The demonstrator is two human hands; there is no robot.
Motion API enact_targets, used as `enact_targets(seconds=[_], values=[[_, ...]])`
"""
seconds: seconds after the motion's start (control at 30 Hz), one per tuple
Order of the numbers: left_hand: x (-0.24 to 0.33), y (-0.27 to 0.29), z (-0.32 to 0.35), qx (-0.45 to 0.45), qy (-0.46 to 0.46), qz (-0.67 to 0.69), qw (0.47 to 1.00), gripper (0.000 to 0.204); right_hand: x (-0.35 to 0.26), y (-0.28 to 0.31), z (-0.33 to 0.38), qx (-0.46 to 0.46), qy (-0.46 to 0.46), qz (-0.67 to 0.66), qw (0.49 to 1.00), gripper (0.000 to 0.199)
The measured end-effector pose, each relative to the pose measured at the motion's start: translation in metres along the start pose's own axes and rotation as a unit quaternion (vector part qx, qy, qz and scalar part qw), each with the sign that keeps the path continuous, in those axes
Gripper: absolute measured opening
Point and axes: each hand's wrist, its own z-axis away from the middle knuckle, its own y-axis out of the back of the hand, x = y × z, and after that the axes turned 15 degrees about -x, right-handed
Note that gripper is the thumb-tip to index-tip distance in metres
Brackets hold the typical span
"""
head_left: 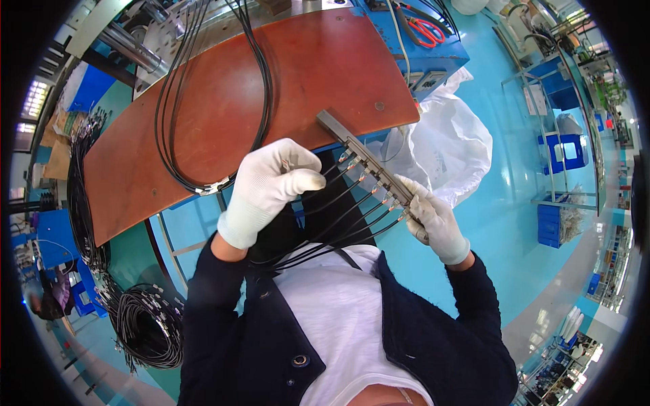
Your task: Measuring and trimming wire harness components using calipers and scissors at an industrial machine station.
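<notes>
Gloved right hand [437,220] grips a metal bar [369,162] of plugged black cables [338,223]; left hand [271,179] pinches one cable. A hard tug could likely unseat neighbouring plugs.

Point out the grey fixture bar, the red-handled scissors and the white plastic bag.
grey fixture bar [365,157]: head view, middle of the bar's top face.
red-handled scissors [426,30]: head view, on the red handle loops.
white plastic bag [457,145]: head view, centre of the crumpled bag.
</notes>
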Motion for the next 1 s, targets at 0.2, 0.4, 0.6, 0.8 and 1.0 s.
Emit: enact_targets(seconds=[0.2,0.4,0.6,0.8,1.0], values=[[-0.016,0.009,-0.002,-0.034,-0.03,0.184,0.982,0.038,-0.004,-0.003,0.001,0.009,-0.019,-0.02,1.0,0.054],[-0.015,-0.011,-0.005,0.023,0.033,0.11,0.993,0.024,-0.002,-0.005,0.005,0.009,-0.018,-0.027,0.999,0.057],[-0.025,-0.029,-0.012,0.103,-0.079,-0.162,0.978,0.023,-0.001,-0.004,0.007,0.005,-0.025,-0.038,0.999,0.059],[-0.025,-0.018,-0.014,0.067,0.026,-0.085,0.994,0.023,0.002,-0.002,0.007,-0.022,-0.024,-0.052,0.998,0.06],[-0.022,-0.017,-0.016,0.028,0.102,0.05,0.993,0.02,0.005,-0.001,0.008,-0.04,-0.025,-0.038,0.998,0.062]])
